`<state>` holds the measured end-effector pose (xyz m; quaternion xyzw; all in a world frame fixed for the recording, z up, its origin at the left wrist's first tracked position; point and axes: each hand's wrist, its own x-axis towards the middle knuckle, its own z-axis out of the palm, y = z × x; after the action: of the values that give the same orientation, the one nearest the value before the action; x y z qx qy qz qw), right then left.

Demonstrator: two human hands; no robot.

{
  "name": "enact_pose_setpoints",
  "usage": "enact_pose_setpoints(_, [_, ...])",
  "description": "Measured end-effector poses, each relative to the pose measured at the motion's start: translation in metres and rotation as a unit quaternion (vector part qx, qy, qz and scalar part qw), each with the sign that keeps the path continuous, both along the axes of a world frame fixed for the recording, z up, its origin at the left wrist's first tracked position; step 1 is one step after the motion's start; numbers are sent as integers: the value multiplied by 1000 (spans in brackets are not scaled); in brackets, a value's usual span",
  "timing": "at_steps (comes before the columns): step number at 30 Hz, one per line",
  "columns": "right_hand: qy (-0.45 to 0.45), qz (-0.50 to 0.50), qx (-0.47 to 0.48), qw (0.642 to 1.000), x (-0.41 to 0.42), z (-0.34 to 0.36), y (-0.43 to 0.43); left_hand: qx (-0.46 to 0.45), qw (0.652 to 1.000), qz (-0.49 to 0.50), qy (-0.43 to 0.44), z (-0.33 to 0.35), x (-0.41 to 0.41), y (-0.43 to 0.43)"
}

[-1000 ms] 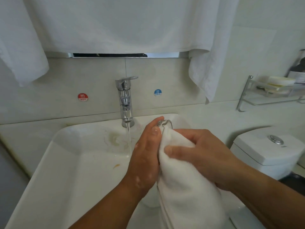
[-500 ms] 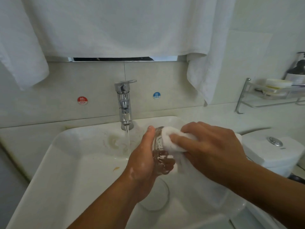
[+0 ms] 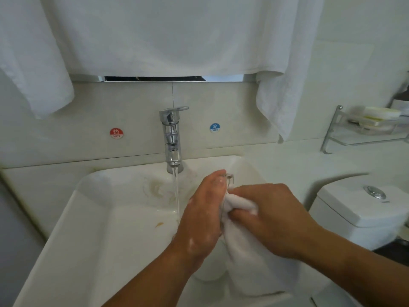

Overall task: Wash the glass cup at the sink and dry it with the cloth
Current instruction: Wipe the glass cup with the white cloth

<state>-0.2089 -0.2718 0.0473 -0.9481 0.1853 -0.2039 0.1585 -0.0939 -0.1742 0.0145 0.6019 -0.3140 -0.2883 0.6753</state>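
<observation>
Since half a second before, the cloth [image 3: 250,258] had closed over the cup [image 3: 230,177], leaving only its rim in sight. The cup was held over the sink [image 3: 110,240], between the hands. The left hand [image 3: 199,218] curled round its side, and the right hand [image 3: 272,218] gripped the bunched cloth against it. Water ran from the tap [image 3: 171,134] just beside the left hand.

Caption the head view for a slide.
Over the sink, left hand holds the glass cup while right hand grips the white cloth against it; tap running.

White towel [image 3: 166,36] hangs overhead; HOT sticker [image 3: 116,133], COLD sticker [image 3: 215,127] on tiles [image 3: 137,103]; toilet cistern [image 3: 358,209] right; rack [image 3: 332,129] holds probably soap [image 3: 381,111].
</observation>
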Motion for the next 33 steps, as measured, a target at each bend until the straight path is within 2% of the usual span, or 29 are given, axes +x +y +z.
enact_pose_setpoints(3, [-39,-4,100,994,-8,12,-15,-18,994,20,-104,0,4,1])
enact_pose_setpoints(6, [-119,-60,160,978,-30,27,-33,-26,993,34,-111,-1,9,3])
enact_pose_setpoints(8, [-173,-96,228,953,-42,32,-41,-28,990,41,-134,-1,10,5])
enact_pose_setpoints(10, [-198,-146,240,939,-40,31,-39,-25,983,47,-178,-2,9,7])
enact_pose_setpoints(13, [-177,-193,212,941,-23,23,-23,-8,963,42,-265,-5,-2,7])
enact_pose_setpoints(15, [-172,-184,300,920,-11,19,-9,9,949,36,-314,-7,-9,6])
enact_pose_setpoints(18, [-198,-116,506,831,-4,16,3,26,940,42,-338,-8,-9,6])
enact_pose_setpoints(19, [-195,-92,522,826,-3,15,4,32,933,48,-354,-8,-7,6])
enact_pose_setpoints(22, [-167,-69,505,844,-2,10,3,60,916,53,-392,-9,-2,6])
enact_pose_setpoints(24, [-179,-59,524,831,-4,7,-2,53,929,27,-364,-10,2,8])
enact_pose_setpoints(25, [-193,-48,542,816,-6,6,-6,34,947,16,-319,-9,5,10])
enact_pose_setpoints(27, [-226,-22,579,783,-11,4,-15,-17,985,14,-171,-7,12,10])
enact_pose_setpoints(29, [-250,14,606,755,-16,1,-24,-57,998,-7,-22,-6,16,6])
enact_pose_setpoints(30, [-255,30,611,749,-18,0,-26,-59,998,-31,16,-7,16,3])
enact_pose_setpoints(33, [-258,40,604,753,-16,-5,-27,-54,998,-23,-11,-6,4,4])
